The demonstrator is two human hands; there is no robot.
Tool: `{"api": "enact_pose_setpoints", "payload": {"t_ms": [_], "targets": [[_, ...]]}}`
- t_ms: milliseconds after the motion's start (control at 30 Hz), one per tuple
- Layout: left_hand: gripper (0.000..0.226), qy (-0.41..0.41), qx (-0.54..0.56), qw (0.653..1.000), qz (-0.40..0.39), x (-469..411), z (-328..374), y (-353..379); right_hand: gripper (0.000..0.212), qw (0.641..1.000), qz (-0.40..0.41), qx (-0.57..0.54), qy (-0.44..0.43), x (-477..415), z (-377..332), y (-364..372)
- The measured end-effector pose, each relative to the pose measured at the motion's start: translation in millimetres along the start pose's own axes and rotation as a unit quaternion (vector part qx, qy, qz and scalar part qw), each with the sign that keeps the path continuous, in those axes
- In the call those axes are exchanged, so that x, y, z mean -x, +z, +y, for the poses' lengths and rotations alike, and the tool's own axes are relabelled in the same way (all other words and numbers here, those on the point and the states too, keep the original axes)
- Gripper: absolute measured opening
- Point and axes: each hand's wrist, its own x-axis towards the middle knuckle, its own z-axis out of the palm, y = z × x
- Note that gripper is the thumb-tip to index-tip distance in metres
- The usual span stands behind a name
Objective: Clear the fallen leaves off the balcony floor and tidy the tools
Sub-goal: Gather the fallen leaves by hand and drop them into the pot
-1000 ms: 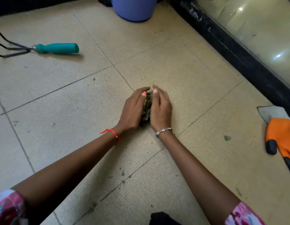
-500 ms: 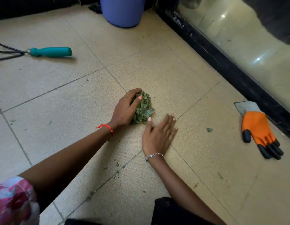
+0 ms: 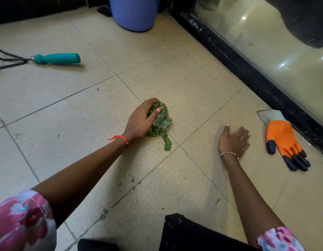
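- Item: leaf pile (image 3: 159, 122), green, small crumpled leaves in a low mound; one longer leaf (image 3: 167, 143) trails out at the near edge
- Loc: on floor tile (image 3: 184, 84), mid-view, just beside a grout crossing
- Nearby: hand rake (image 3: 57, 58) far left, orange glove (image 3: 281, 140) right by the black door track (image 3: 247, 69), blue bucket (image 3: 134, 13) at top; all well apart from the pile
- Handling (est.): v. light, soft, loose; prob. sheds bits if lifted from one side; not slippery, not fragile
- Hold (est.): scoop low at floor level w/ cupped palms from both sides; a one-hand pinch likely drops most
- L hand (image 3: 140, 120): fingers curled round the pile's left and far side, thumb laid on top
- R hand (image 3: 233, 140): flat on the tile, fingers loosely spread, holds nothing; apart from the pile, near the glove
- Leftovers: small scraps (image 3: 132, 180) on tiles nearer the person
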Motion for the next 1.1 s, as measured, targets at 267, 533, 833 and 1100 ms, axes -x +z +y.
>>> {"api": "enact_pose_setpoints", "payload": {"t_ms": [267, 533, 833, 1100], "targets": [[0.058, -0.006, 0.028, 1.0, 0.008, 1, 2, -1, 0.069, 0.97, -0.103, 0.053, -0.215, 62, -66, 38], [0.059, -0.006, -0.023, 1.0, 0.014, -2, -1, 1, 0.061, 0.939, -0.134, -0.209, -0.238, 96, -93, 49], [0.055, -0.026, 0.068, 0.997, 0.019, 0, 4, 8, 0.05, 0.934, -0.097, -0.253, -0.232, 117, -137, 76], [0.029, -0.179, 0.511, 0.824, 0.168, -4, 17, 0, 0.036, 0.809, -0.218, -0.545, -0.029, 127, -179, 75]]}}
